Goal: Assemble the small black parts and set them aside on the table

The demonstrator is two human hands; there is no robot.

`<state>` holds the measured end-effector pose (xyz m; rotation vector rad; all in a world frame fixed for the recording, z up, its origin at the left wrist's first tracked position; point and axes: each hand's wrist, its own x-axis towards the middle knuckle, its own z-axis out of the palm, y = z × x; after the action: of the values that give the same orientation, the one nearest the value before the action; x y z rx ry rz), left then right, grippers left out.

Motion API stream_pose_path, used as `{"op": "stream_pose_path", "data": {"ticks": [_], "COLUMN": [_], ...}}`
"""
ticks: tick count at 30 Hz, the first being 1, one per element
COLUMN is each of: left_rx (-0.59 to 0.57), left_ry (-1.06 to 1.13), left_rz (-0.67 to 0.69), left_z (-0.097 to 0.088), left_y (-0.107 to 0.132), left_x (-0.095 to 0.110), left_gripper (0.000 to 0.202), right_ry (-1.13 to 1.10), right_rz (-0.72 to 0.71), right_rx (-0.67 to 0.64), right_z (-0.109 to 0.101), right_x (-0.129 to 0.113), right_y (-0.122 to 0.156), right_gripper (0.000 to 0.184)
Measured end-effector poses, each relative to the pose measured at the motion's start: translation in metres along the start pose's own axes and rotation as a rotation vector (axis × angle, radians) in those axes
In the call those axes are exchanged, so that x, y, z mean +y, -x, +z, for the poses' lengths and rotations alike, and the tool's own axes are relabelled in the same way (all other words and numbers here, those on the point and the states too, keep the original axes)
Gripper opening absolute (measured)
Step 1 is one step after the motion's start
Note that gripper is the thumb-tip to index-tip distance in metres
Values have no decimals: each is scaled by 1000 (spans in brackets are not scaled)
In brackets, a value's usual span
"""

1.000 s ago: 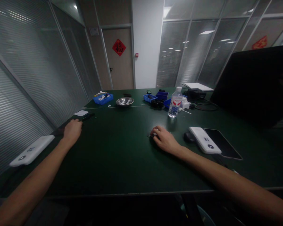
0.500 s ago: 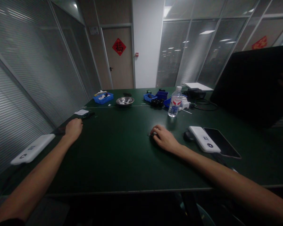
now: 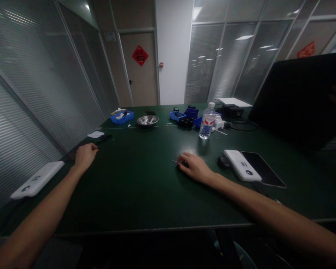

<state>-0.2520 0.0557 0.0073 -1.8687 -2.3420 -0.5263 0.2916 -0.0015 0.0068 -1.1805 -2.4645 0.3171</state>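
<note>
My right hand rests on the dark green table, fingers curled in a pinch. A thin, pale, needle-like thing sticks out to the left of its fingertips; the rest of it is hidden. On the table's left side, my left hand is closed, thumb and fingers pressed together. Whether anything lies in it is hidden. Just beyond it are a slim black object and a white slip of paper. A black mouse sits to the right of my right hand.
A water bottle stands beyond my right hand. Farther back are a metal bowl, a blue tray and more blue bins. White power banks flank my arms; a phone-like slab and a large black screen occupy the right.
My right hand has turned slightly, and the thin thing now sticks out farther left of its fingers. My left hand has shifted slightly down and left in view.
</note>
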Motion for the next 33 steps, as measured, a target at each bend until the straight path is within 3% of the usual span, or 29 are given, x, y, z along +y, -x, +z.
{"op": "stream_pose_path", "data": {"ticks": [2,4,9,12,14,16,21,33], "left_rx": [-73,-182,-502,-585,-568,-520,-459,-453], "left_ry": [122,248,541,657,683,700,698,651], "left_rz": [37,122,541,756,793,792,789,844], "left_z": [-2,-4,-5,-4,-1,3,9,-2], "left_y": [3,14,77,118,136,145,149,152], "left_x": [15,44,158,214,234,241,237,239], "left_gripper": [21,25,28,23,20,18,15,23], "right_ry": [-13,-31,-17,1,2,11,53,55], "right_rz": [-26,-62,-162,-215,-232,-230,-188,-237], "right_rx": [6,2,-37,-62,-77,-91,-136,-150], "right_z": [-1,-2,-2,-2,-2,-3,-4,-11], "right_x": [-3,-7,-15,-18,-20,-21,-24,-30], "right_y": [0,1,3,4,4,5,5,7], "right_gripper": [16,17,17,16,15,14,19,17]}}
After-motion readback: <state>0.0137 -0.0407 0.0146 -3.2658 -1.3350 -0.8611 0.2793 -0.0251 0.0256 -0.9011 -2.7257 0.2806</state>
